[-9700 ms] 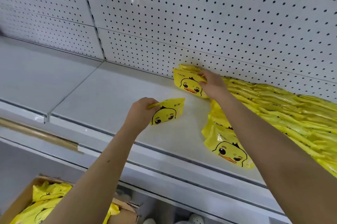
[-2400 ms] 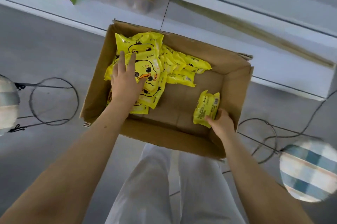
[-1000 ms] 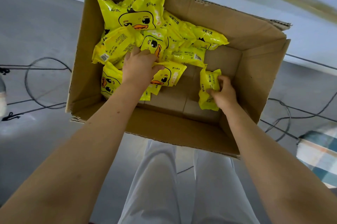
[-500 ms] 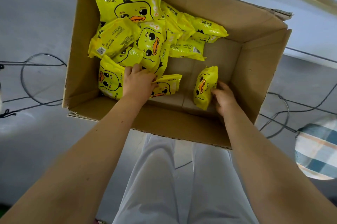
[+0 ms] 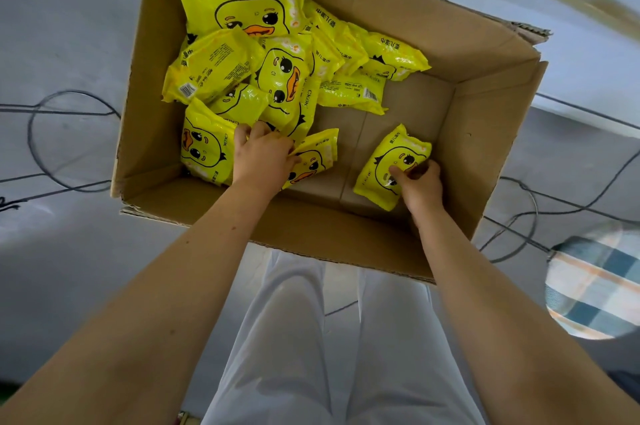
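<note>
Head view: pick step. My right hand (image 5: 420,187) grip clamps the 4 o'clock packet (image 5: 388,160), left hand (image 5: 263,158) grip pinches the 6 o'clock packet (image 5: 317,156); next I lift both.

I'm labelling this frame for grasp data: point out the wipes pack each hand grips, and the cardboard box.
Right-side wipes pack (image 5: 396,155), head view, on its printed duck face.
Left-side wipes pack (image 5: 317,161), head view, on its printed duck face.
Cardboard box (image 5: 485,134), head view, on the bare inner right wall.
</note>
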{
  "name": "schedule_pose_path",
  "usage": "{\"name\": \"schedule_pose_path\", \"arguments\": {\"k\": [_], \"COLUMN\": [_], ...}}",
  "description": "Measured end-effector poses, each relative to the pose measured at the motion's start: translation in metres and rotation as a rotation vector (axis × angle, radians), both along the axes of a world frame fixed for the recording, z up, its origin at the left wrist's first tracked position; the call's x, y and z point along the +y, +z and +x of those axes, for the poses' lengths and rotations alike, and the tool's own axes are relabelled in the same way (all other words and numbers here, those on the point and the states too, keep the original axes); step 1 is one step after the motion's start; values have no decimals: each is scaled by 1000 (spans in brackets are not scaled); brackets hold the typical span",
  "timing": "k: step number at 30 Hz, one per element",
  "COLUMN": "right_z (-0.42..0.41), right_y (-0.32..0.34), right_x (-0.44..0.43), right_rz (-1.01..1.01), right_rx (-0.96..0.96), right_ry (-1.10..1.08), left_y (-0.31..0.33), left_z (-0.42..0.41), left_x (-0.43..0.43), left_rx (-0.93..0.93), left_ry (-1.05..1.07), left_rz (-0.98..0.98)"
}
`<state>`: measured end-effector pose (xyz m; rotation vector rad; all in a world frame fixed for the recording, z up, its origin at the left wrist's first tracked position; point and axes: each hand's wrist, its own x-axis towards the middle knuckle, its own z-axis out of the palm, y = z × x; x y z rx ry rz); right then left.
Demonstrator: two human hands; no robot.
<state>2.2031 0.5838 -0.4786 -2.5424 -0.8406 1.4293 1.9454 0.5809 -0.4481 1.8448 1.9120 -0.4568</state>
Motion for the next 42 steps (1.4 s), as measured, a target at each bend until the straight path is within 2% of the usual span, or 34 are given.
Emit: {"name": "schedule_pose_path", "arguments": {"k": [3,5,9,11,14,17,22,25,28,33,37,40,42], "right_z": [-9,-15,-15,-10,-2,3,3,-3,-8,-16,-14,-9,-7], "right_y": [2,4,9,9,4,-2,-4,3,9,13,22,39,58], "right_x": [0,-3,-1,4,14,26,36,41,42,40,38,34,31], "right_rz": [31,40,-41,-4,87,41,9,-53,-110,-196,-70,-21,6], "right_rx": [-43,-108,-344,-405,-326,-255,-260,-354,-413,-390,-415,-411,-354], "right_ry": [71,205,582,756,1092,1389,1683,1842,1893,1916,1902,1811,1666], "left_y": [-3,-5,-8,-9,-16,-20,-22,-22,-21,-17,-9,7,25], "left_z": [4,8,15,15,11,8,5,4,6,12,14,16,18], "left_x": [-8,-12,-15,-16,-15,-11,-5,-5,-6,-11,-15,-17,-18], "left_rx": [62,43,-52,-79,-172,-258,-338,-351,-342,-345,-340,-325,-318], "left_ry": [-137,-194,-99,22,231,285,282,290,289,266,247,230,234], "left_rz": [48,63,-66,-100,-177,-236,-280,-276,-276,-264,-266,-250,-234]}}
